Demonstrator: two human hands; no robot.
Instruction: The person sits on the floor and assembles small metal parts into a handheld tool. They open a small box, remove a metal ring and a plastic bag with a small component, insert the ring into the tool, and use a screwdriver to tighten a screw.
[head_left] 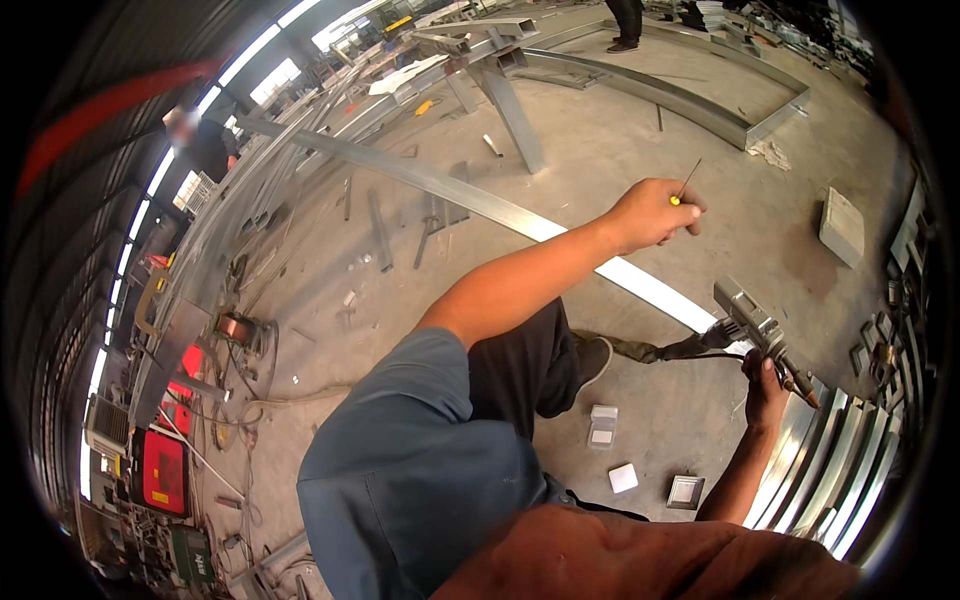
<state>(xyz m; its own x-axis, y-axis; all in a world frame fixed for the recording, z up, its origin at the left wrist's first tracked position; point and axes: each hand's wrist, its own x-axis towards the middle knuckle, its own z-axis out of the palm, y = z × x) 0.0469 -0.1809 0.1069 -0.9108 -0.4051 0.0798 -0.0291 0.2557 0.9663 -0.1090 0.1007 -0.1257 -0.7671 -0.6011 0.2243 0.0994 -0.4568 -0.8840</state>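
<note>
My left hand [650,212] is raised over a long bright metal tube [480,200]. Pinched in its fingers is a thin dark rod with a yellow end [690,178], pointing up. To the right, my right hand [766,392] is wrapped round a welding gun [752,312] with a grey body and a copper-coloured nozzle. Its dark hose [690,347] runs left along the floor past my shoe [596,360]. The nozzle points down toward several metal profiles [800,470] lying side by side at the lower right.
Small boxes [602,428] lie on the floor before me, with a white square piece [622,478] and a square tray [685,491]. A pale block [842,228] lies at right. A steel frame [690,95] stands behind; red machines [162,472] and cables fill the left. Another person [205,148] stands far left.
</note>
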